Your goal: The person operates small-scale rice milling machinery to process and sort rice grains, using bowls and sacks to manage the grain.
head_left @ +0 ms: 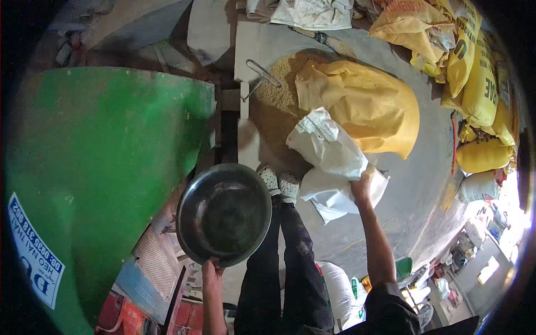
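My left hand grips the near rim of a round metal basin, its dark inside facing me with nothing seen in it. At the right, my right hand is closed on a white sack, which hangs crumpled and creased above the floor. Behind that sack lies a large yellow sack on its side. A heap of tan grain spreads over the floor beside the yellow sack's left end.
A big green metal panel fills the left side. Stacked yellow sacks line the right back. A bent metal rod stands by the grain, and a brush lies behind it. White sacks are by my legs.
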